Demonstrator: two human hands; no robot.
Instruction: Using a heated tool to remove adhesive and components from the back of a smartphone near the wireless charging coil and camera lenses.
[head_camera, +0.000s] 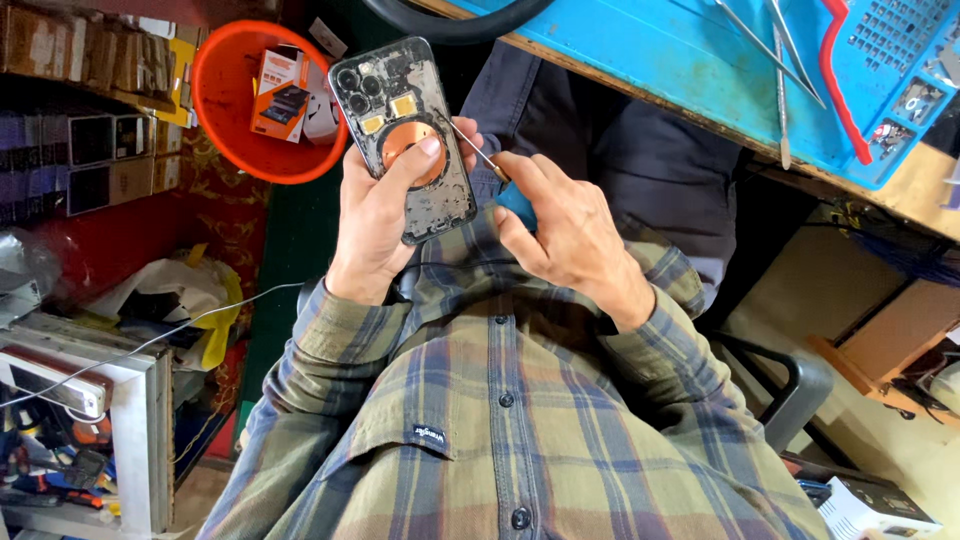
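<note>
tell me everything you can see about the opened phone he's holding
The opened phone is a dark rear housing, its inside facing the camera: a camera cluster at its top, small gold patches, a round copper coil at centre. The left hand holds it upright, thumb on the coil. The right hand sets a blue-handled screwdriver tip against its right edge.

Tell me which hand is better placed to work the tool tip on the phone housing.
Right. The right hand already grips the blue-handled screwdriver, its tip at the open phone housing. The left hand is occupied holding the housing, thumb on its copper ring.
</note>
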